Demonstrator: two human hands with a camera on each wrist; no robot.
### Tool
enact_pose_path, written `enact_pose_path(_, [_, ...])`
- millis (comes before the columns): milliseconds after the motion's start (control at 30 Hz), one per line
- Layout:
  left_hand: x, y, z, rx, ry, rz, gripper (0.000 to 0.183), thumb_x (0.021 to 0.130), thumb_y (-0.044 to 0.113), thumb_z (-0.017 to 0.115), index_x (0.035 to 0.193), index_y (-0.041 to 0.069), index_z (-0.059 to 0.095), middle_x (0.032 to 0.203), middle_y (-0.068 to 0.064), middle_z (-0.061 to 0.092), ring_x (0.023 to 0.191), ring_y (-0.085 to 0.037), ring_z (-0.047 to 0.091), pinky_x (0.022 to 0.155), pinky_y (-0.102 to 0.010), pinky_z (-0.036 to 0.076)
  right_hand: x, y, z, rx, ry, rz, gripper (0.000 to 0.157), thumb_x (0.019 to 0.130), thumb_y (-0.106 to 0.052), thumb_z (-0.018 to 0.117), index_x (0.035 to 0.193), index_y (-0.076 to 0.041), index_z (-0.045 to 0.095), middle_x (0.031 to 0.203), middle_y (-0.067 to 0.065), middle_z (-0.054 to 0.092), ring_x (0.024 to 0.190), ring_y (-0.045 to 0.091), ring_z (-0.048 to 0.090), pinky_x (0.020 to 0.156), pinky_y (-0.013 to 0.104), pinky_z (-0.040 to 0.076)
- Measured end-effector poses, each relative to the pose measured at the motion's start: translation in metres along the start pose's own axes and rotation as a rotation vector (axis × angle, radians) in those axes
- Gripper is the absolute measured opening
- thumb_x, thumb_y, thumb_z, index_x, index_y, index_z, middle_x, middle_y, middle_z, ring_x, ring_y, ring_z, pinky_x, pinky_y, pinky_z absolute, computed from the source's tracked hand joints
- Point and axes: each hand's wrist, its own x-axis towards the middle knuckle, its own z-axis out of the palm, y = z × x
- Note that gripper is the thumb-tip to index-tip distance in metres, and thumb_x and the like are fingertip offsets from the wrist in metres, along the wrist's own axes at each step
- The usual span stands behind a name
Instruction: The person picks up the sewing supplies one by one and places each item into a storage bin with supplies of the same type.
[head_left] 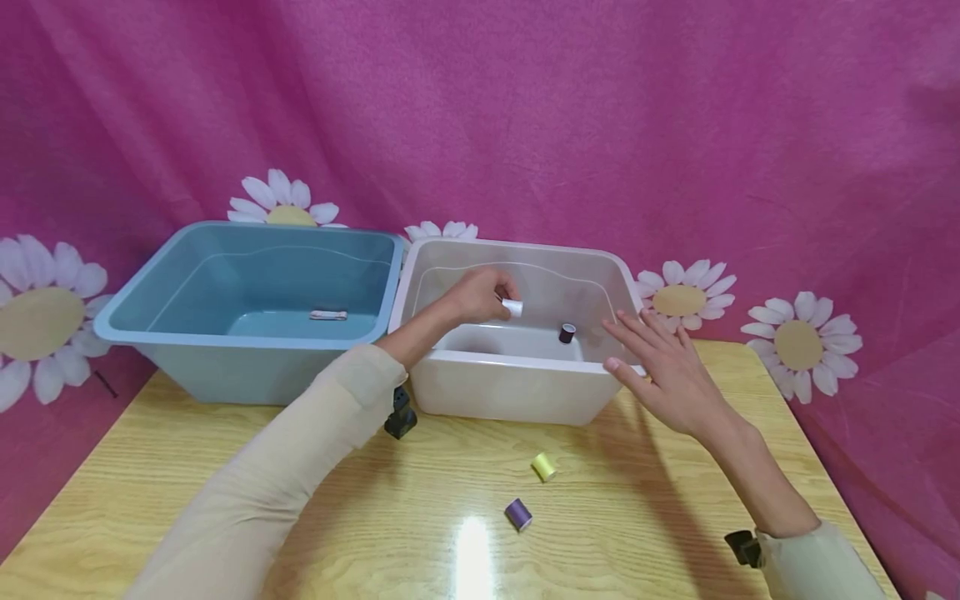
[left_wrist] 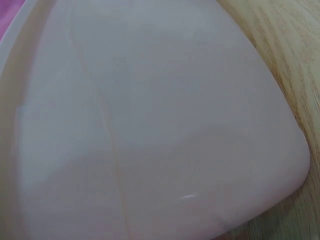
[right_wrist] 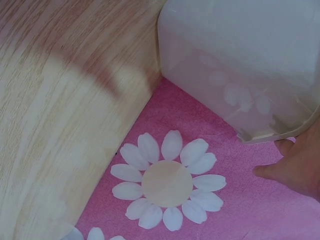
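Observation:
In the head view my left hand (head_left: 482, 295) reaches over the near side of the pale bin (head_left: 495, 392) and pinches a white thread spool (head_left: 513, 307) above its floor. A black thread spool (head_left: 567, 333) stands inside that bin, toward its right side. My right hand (head_left: 663, 371) rests at the bin's right rim with its fingers straight and spread, holding nothing. On the table in front lie a yellow thread spool (head_left: 543, 467) and a purple thread spool (head_left: 518, 514). The left wrist view shows only the pale bin's outer wall (left_wrist: 175, 100) and some wood.
A blue bin (head_left: 247, 367) stands directly left of the pale one, with a small pale pinkish strip-like item (head_left: 328, 315) on its floor. Both bins sit on a wooden table (head_left: 615, 533). A pink curtain with daisies (head_left: 525, 125) hangs behind them.

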Motion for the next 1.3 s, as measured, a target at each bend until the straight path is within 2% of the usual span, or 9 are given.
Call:
enact_pose_path(467, [-0.0004, 0.0006, -0.0018, -0.013, 0.008, -0.033, 0.019, 0.072, -0.005, 0.070, 0.089, -0.001, 0.063, 0.086, -0.010, 0.063, 0.084, -0.017, 0.057, 0.077, -0.021, 0.044, 0.0009, 0.0002, 0.0002, 0.011, 0.007, 0.000, 0.054, 0.093, -0.044, 0.046, 0.142, -0.024, 0.037, 0.146, 0.006, 0.031, 0.137, 0.029, 0.012, 0.105, 0.057, 0.000])
enact_pose_path(633, [0.0012, -0.0009, -0.0007, 0.015, 0.012, -0.023, 0.019, 0.071, -0.004, 0.070, 0.088, -0.001, 0.063, 0.086, -0.010, 0.063, 0.083, -0.017, 0.057, 0.077, -0.021, 0.044, 0.0003, 0.0006, 0.0008, 0.012, 0.003, 0.006, 0.054, 0.093, -0.045, 0.046, 0.142, -0.025, 0.036, 0.146, 0.005, 0.030, 0.137, 0.025, 0.010, 0.105, 0.057, 0.000])
enact_pose_path(833, [0.0025, -0.0020, -0.0001, 0.028, 0.012, -0.019, 0.019, 0.071, -0.004, 0.070, 0.088, 0.000, 0.062, 0.085, -0.009, 0.062, 0.082, -0.017, 0.055, 0.076, -0.021, 0.043, 0.0005, 0.0012, 0.0016, 0.014, 0.018, 0.000, 0.053, 0.093, -0.044, 0.047, 0.141, -0.023, 0.038, 0.146, 0.005, 0.032, 0.136, 0.029, 0.013, 0.104, 0.058, 0.001])
enact_pose_path(1300, [0.0032, -0.0035, 0.0012, 0.072, 0.007, 0.002, 0.018, 0.071, -0.003, 0.070, 0.087, 0.001, 0.062, 0.083, -0.008, 0.062, 0.081, -0.016, 0.055, 0.074, -0.021, 0.043, 0.0007, 0.0018, 0.0020, 0.011, 0.013, -0.003, 0.053, 0.093, -0.043, 0.046, 0.141, -0.022, 0.037, 0.146, 0.006, 0.031, 0.137, 0.026, 0.010, 0.105, 0.056, 0.000])
